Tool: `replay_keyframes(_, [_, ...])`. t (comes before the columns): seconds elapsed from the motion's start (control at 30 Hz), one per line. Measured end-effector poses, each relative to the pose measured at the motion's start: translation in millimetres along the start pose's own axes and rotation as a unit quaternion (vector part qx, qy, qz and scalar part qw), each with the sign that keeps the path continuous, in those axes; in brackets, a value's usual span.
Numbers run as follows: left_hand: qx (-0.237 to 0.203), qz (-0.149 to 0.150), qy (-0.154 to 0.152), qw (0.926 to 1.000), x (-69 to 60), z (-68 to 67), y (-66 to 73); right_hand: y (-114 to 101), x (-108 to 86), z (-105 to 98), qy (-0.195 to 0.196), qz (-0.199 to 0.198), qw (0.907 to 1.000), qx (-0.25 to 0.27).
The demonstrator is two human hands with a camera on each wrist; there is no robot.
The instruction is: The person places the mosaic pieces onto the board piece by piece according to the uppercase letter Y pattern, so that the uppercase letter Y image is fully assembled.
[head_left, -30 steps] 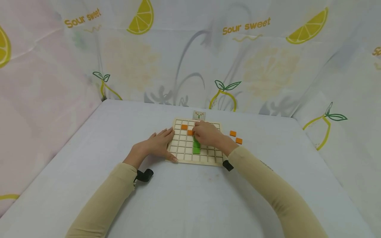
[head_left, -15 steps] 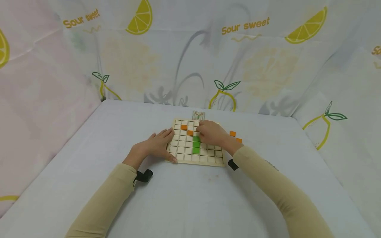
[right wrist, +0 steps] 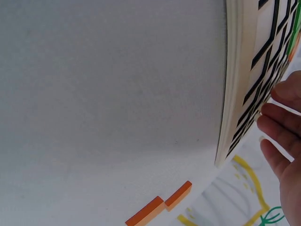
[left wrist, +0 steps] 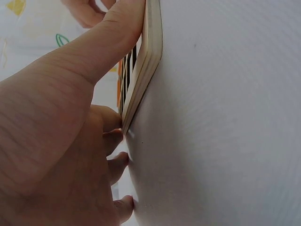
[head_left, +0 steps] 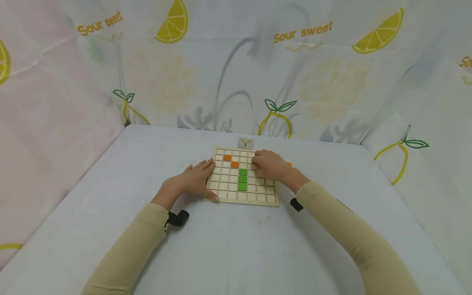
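A wooden grid board [head_left: 258, 202] lies flat on the table. My left hand [head_left: 195, 179] rests spread along its left edge, the thumb at the near corner; the left wrist view shows the thumb [left wrist: 110, 40] on the board's rim. Two orange tiles [head_left: 234, 164] sit diagonally on the grid, and a column of green tiles [head_left: 242, 179] runs below them. My right hand [head_left: 272, 166] hovers over the board's right part, fingers loosely bent. In the right wrist view no tile shows between its fingers [right wrist: 280, 123].
Two loose orange tiles [right wrist: 178, 195] lie on the table right of the board; in the head view my right hand partly hides them. A small pattern card [head_left: 245, 143] lies behind the board. A printed curtain [head_left: 206, 73] surrounds the white table [head_left: 228, 250].
My right hand has moved rightward from the green tiles and the second orange tile, uncovering them, and now hides most of the loose orange tiles. My left hand stays in place.
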State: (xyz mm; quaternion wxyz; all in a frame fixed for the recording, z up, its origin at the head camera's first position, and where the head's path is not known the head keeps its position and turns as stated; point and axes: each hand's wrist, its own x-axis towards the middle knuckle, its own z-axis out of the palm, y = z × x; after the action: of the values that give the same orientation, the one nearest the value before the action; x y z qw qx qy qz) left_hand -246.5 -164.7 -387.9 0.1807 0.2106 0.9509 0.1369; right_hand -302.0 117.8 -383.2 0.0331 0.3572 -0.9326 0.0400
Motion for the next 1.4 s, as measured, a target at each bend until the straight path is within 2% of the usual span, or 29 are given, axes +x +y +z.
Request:
replay_keyframes(0.3, [-0.002,0.0,-0.002,1.0,0.1,1.5,-2.4,10,-7.0,0,-0.002,0.014,0.9998,0.015])
replay_keyframes(0.6, [-0.006,0.003,0.004,1.0,-4.3,-0.7,0.3,22,-10.2,0,-0.01,0.027,0.9996,0.004])
replay_keyframes(0.97, [-0.004,0.003,0.004,1.0,-3.7,-0.3,-1.3,32,-16.7,-6,-0.03,0.073,0.9969,0.003])
replay_keyframes(1.2, [-0.003,0.001,0.001,1.0,-3.6,-1.2,-0.8,43,-22.3,-7,-0.029,0.085,0.9958,-0.018])
replay_keyframes(1.4, [0.0,0.0,-0.004,1.0,-3.3,-1.5,0.5,49,-31.3,-10,-0.034,0.102,0.9941,-0.014])
